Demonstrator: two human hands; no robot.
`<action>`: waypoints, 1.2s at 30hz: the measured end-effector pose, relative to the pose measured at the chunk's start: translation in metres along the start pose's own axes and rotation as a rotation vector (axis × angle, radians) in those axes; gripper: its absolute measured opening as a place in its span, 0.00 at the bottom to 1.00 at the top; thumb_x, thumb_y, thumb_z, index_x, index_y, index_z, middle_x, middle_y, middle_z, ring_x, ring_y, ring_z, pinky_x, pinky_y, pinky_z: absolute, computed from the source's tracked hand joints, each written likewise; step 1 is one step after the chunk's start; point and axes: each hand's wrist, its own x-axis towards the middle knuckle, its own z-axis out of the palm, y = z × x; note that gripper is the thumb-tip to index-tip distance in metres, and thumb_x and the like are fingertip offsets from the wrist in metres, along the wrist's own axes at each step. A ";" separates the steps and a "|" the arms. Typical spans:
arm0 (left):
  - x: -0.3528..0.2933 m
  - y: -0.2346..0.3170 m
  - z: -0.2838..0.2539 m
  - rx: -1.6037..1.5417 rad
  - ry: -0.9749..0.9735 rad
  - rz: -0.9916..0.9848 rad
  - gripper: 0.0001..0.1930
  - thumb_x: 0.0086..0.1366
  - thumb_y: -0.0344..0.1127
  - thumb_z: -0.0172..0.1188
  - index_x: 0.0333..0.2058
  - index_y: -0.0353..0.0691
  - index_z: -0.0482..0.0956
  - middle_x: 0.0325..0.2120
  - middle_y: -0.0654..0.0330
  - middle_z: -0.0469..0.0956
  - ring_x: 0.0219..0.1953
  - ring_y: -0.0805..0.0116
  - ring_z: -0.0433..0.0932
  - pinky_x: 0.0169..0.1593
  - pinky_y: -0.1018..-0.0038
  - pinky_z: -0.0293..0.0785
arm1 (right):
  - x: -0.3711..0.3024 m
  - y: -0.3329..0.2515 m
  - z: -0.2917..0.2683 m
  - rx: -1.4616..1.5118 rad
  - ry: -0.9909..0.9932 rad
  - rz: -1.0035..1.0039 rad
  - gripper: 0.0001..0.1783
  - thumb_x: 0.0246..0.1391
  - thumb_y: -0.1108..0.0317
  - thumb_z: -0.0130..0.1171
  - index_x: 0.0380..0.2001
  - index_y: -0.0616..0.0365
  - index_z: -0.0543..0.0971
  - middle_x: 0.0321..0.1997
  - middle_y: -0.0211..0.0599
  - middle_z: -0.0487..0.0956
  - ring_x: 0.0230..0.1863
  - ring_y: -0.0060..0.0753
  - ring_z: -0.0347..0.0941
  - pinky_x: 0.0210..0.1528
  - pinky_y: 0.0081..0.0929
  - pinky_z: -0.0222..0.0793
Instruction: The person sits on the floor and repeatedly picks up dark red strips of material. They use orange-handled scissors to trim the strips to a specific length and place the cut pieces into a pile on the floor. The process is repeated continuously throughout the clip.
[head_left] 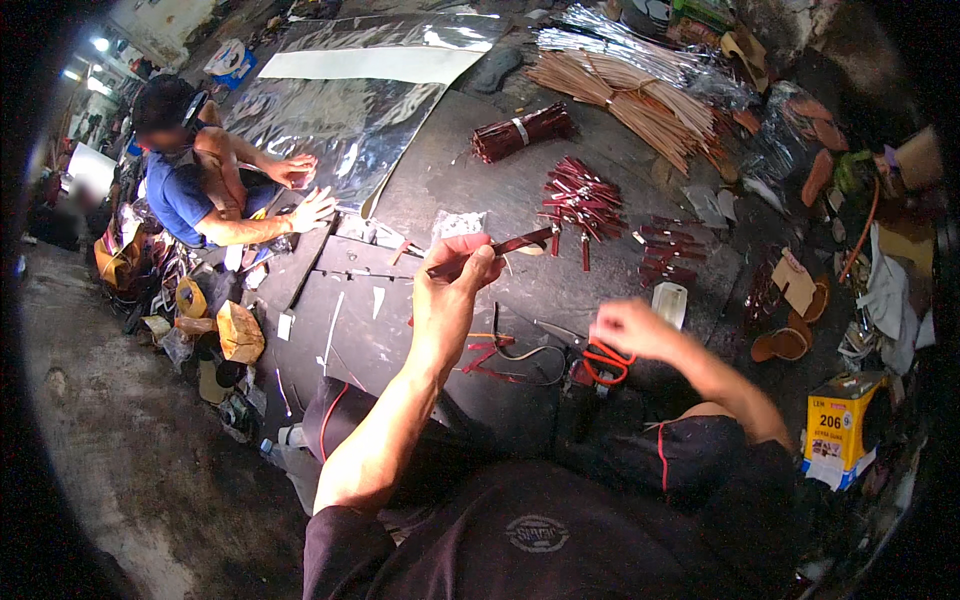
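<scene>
Mid-trimming, judging by left hand (452, 290) pinching a dark red strap (500, 247) aloft and right hand (628, 332) closed on red-handled scissors (603, 362); bringing blades to the strap end likely next.

Left hand (452, 290) lifts a dark strap (490, 252); right hand (628, 328) grips red-handled scissors (603, 365).

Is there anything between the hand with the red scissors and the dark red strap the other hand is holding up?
Nothing visible blocks it. The left hand holds the dark red strap up above the dark work surface; the right hand grips the red-handled scissors lower right, with open space between.
</scene>
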 end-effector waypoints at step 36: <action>0.019 -0.020 0.028 -0.138 0.028 0.128 0.16 0.71 0.32 0.54 0.52 0.25 0.71 0.50 0.47 0.74 0.53 0.57 0.77 0.60 0.67 0.74 | -0.012 -0.085 -0.056 -0.255 0.344 -0.118 0.42 0.43 0.37 0.69 0.47 0.63 0.70 0.39 0.53 0.80 0.38 0.56 0.80 0.38 0.44 0.75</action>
